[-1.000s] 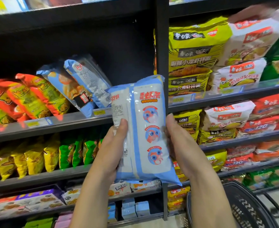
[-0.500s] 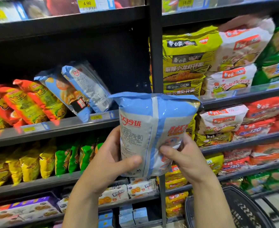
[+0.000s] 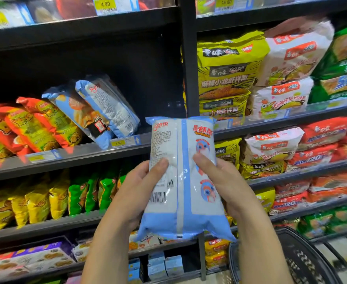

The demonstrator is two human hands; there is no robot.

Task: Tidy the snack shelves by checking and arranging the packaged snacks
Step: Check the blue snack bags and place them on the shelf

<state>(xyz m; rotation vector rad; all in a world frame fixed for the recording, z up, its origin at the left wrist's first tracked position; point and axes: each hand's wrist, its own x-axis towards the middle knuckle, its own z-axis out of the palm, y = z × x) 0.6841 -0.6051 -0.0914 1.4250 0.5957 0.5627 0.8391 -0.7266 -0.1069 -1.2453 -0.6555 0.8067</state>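
Head view: left hand [image 3: 136, 193] and right hand [image 3: 228, 183] grasp one blue bag [image 3: 184, 201]; two shelved bags [image 3: 107, 111] lean.

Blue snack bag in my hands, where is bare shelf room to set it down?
Free: the shelf stretch between the two leaning blue bags and the black upright. Crowded: orange bags further left, noodle packs right of the upright.

Bright store light leaves the shelf recess [image 3: 144, 64] dark, edges bowed and blurred (wide lens), price strips [image 3: 271, 5] glaring.
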